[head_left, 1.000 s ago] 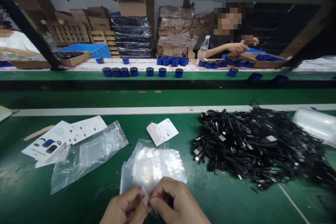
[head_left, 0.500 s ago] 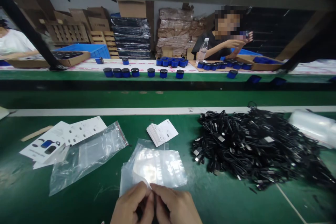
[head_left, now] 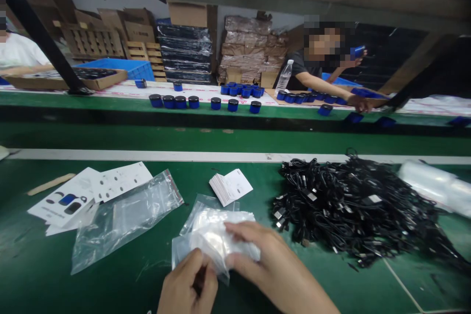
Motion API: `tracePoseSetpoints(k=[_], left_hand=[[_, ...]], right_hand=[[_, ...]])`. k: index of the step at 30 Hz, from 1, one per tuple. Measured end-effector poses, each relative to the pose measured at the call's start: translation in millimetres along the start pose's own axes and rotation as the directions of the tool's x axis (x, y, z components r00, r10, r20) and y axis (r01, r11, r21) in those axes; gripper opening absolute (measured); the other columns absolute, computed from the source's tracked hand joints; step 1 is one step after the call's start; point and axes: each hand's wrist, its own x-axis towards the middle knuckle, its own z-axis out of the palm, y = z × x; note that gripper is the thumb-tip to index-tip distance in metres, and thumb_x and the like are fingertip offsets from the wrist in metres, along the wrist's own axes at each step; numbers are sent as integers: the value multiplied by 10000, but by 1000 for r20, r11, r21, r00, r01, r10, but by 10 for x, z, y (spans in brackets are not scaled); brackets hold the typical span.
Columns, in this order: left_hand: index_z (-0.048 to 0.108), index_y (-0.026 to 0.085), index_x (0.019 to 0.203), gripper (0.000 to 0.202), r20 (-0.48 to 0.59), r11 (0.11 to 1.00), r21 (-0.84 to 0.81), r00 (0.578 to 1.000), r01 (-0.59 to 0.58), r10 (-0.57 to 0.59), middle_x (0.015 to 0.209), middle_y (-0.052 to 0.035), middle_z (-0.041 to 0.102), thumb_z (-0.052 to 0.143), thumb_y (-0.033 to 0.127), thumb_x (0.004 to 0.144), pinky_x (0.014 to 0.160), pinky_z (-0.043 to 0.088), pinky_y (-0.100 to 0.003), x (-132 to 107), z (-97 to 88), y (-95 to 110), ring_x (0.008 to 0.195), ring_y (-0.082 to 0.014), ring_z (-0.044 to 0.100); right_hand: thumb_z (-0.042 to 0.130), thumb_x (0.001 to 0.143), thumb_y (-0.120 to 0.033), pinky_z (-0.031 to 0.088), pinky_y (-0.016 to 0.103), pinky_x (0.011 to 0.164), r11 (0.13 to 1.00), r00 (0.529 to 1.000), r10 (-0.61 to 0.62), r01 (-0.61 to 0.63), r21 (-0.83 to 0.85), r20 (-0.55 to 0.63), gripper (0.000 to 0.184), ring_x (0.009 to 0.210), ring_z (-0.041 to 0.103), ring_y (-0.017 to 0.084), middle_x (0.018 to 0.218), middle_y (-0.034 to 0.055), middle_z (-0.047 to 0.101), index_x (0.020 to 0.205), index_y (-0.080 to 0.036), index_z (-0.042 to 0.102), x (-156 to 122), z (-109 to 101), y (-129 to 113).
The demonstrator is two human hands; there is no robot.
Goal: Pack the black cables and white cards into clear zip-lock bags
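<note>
My left hand [head_left: 187,282] has its thumb and fingers pinched on the edge of a clear plastic bag [head_left: 211,250]. My right hand [head_left: 263,255] reaches over the bag from the right, its thumb and fingers parted, slightly blurred. Whether its fingertips touch the plastic I cannot tell. Beneath both hands lie more clear bags [head_left: 200,204], loosely overlapped. Just beyond them is a small stack of folded white leaflets [head_left: 235,186]. To the left, a larger zip bag [head_left: 121,228] lies flat, partly over printed leaflets [head_left: 69,201].
A heap of black USB cables [head_left: 353,211] covers the right side, with a clear plastic roll [head_left: 434,184] behind. Blue, black-topped cylinders [head_left: 215,103] line the raised shelf. A co-worker's arm [head_left: 327,86] reaches across it. A thin strip [head_left: 51,184] lies far left.
My right hand has left my left hand's side and moved up and right over the bags, fingers spreading. The left hand keeps its pinch. The co-worker has stretched an arm towards the shelf.
</note>
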Motion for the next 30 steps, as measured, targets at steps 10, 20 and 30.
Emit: tracePoseSetpoints(k=[10, 20, 30], left_hand=[[364, 231, 587, 316, 1, 996, -76, 999, 45, -45, 617, 65, 439, 395, 288, 896, 415, 323, -198, -2, 123, -36, 402, -68, 435], [343, 228, 594, 309, -3, 1000, -27, 1000, 0, 0, 588, 74, 401, 414, 271, 892, 406, 306, -192, -2, 116, -73, 393, -61, 430], [458, 234, 606, 309, 60, 965, -165, 978, 206, -198, 498, 71, 505, 458, 391, 872, 410, 384, -164, 25, 45, -67, 391, -91, 519]], right_hand=[[654, 787, -451, 471, 366, 777, 954, 941, 298, -287, -93, 160, 593, 908, 630, 293, 1046, 184, 652, 1203, -43, 546, 1090, -226, 245], [678, 828, -335, 525, 233, 616, 890, 862, 361, -433, 145, 357, 404, 692, 620, 120, 944, 77, 645, 1118, -76, 568, 1150, -313, 424], [497, 914, -166, 435, 243, 557, 945, 949, 310, -314, 93, 57, 243, 595, 553, 126, 636, -16, 573, 688, -144, 584, 899, -495, 346]])
